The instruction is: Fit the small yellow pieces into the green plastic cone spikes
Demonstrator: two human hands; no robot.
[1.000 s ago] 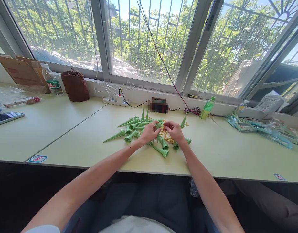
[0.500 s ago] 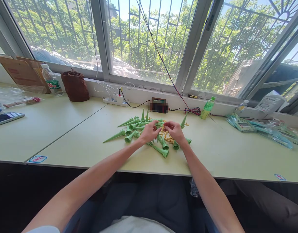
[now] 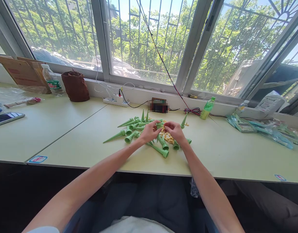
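A heap of green plastic cone spikes (image 3: 129, 130) lies on the pale table (image 3: 66, 129), with small yellow pieces (image 3: 168, 138) mixed in. My left hand (image 3: 149, 132) and my right hand (image 3: 174, 131) meet over the middle of the heap. Both have their fingers curled and pinched together around something small between them, near a green cone and the yellow bits. What exactly each pinch holds is hidden by the fingers.
A power strip (image 3: 115, 101) with cables lies at the window ledge beside a brown pouch (image 3: 75, 86), a water bottle (image 3: 52, 81) and cardboard (image 3: 20, 70). A phone (image 3: 7, 117) lies far left. A green bottle (image 3: 207, 109) and plastic packets (image 3: 262, 129) lie to the right.
Hardly anything differs: the fingers of both hands shift slightly over the heap, and the view drifts a little.
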